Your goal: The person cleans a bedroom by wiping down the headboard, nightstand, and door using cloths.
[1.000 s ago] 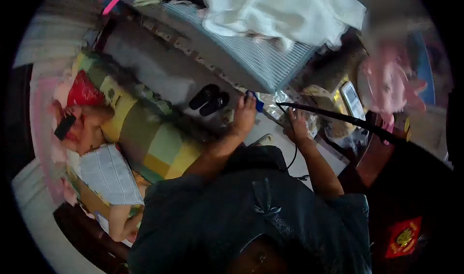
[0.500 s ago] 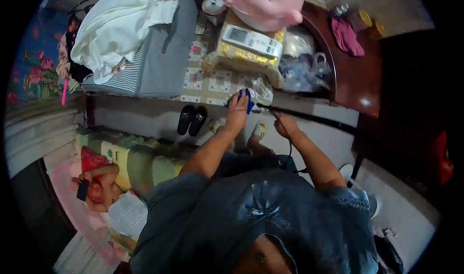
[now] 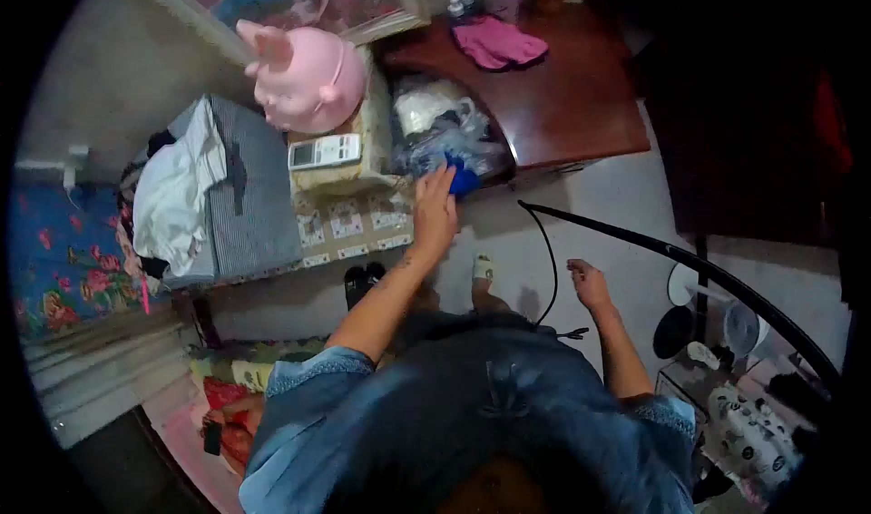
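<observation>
My left hand is closed on a bunched blue cloth. The cloth is beside clear plastic bags, at the edge of the dark red wooden table; whether it touches the bags I cannot tell. Lower right, over the pale floor, my right hand has its fingers loosely apart and holds nothing. A long black cable-like thing runs from near the table edge toward the lower right, apart from my right hand. From its end hangs a thin black cord.
A white remote control and a pink pig-shaped figure rest on a patterned box. Pink cloth lies on the table. White cloth tops a striped grey box. Black slippers are below; a person lies at lower left.
My left hand has carried the blue cloth from the patterned surface to beside the plastic bags. My right hand has let go of the black cable-like thing. The view has turned right.
</observation>
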The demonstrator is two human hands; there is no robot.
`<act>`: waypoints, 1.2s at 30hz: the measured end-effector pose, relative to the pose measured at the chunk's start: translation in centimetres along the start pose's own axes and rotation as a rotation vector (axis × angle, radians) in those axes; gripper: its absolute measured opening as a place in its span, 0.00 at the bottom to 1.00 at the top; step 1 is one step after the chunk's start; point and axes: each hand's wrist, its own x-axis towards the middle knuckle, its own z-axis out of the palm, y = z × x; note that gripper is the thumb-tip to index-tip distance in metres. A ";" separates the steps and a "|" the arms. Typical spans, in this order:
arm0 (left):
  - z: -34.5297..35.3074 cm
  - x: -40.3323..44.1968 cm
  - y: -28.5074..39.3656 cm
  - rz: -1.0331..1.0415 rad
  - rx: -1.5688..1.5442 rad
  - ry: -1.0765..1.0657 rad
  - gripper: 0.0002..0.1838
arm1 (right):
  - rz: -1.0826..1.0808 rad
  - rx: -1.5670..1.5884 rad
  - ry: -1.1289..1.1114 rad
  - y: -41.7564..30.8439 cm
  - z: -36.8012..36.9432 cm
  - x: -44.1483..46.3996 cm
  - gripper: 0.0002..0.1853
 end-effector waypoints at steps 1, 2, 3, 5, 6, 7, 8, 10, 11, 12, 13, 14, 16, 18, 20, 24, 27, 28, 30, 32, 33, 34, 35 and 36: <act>-0.1 2.4 2.2 0.030 0.025 0.011 0.28 | 0.052 -0.018 0.086 1.8 -0.5 -0.1 0.13; 0.6 4.2 3.1 0.061 0.030 0.009 0.28 | 0.052 0.001 0.112 3.0 -0.8 -0.6 0.13; 1.8 6.2 4.2 0.145 0.041 -0.039 0.28 | 0.041 -0.003 0.171 3.1 -1.9 -1.0 0.13; 4.4 9.2 5.8 0.224 0.074 -0.191 0.29 | 0.143 0.157 0.223 1.5 -4.6 -2.1 0.12; 6.0 9.6 6.1 0.251 0.074 -0.190 0.29 | 0.117 0.418 0.198 -1.3 -7.2 -3.2 0.12; 7.5 9.9 6.3 0.320 0.158 -0.229 0.29 | 0.103 0.364 0.282 0.5 -6.3 -3.5 0.12; 9.3 11.0 6.9 0.399 0.249 -0.275 0.30 | 0.098 0.321 0.371 2.4 -5.3 -3.8 0.12; 10.7 12.1 8.4 0.473 0.260 -0.308 0.30 | 0.186 0.414 0.391 3.6 -5.2 -5.1 0.12; 11.4 12.8 9.0 0.512 0.253 -0.350 0.30 | 0.271 0.501 0.402 3.9 -5.2 -5.4 0.12; 11.8 13.6 9.4 0.550 0.241 -0.386 0.31 | 0.309 0.420 0.403 2.7 -5.8 -6.3 0.12; 12.5 14.5 9.9 0.558 0.247 -0.425 0.31 | 0.310 0.454 0.399 3.3 -5.2 -6.7 0.12; 13.3 15.4 10.2 0.565 0.242 -0.429 0.31 | 0.312 0.487 0.393 3.6 -4.7 -7.1 0.12; 15.3 18.0 10.7 0.590 0.275 -0.422 0.30 | 0.354 0.483 0.381 3.2 -4.9 -7.5 0.12; 18.3 21.6 10.6 0.592 0.288 -0.417 0.30 | 0.397 0.480 0.366 2.7 -5.2 -7.7 0.12; 20.9 25.9 11.1 0.539 0.351 -0.392 0.30 | 0.496 0.403 0.366 2.2 -5.8 -8.2 0.11; 25.9 35.4 11.0 0.397 0.460 -0.375 0.30 | 0.543 0.437 0.458 2.5 -6.8 -10.3 0.12; 28.0 40.8 10.7 0.348 0.522 -0.363 0.30 | 0.650 0.527 0.505 2.7 -7.0 -12.2 0.11; 28.8 41.2 10.6 0.357 0.511 -0.388 0.30 | 0.679 0.529 0.507 3.1 -7.0 -12.7 0.11; 29.1 41.4 11.1 0.333 0.434 -0.300 0.30 | 0.653 0.559 0.525 4.2 -6.5 -13.5 0.12; 29.4 39.7 11.1 0.384 0.412 -0.297 0.28 | 0.692 0.691 0.630 4.0 -6.2 -12.5 0.17; 29.4 38.0 11.6 0.477 0.364 -0.341 0.28 | 0.695 0.689 0.610 4.6 -5.8 -11.8 0.18; 29.3 36.1 12.6 0.580 0.304 -0.386 0.27 | 0.704 0.685 0.604 5.5 -5.3 -11.3 0.19; 28.9 33.7 13.7 0.646 0.246 -0.404 0.27 | 0.727 0.587 0.534 5.4 -5.7 -10.4 0.19; 28.1 31.1 14.6 0.710 0.190 -0.419 0.27 | 0.745 0.491 0.460 5.2 -6.4 -9.3 0.20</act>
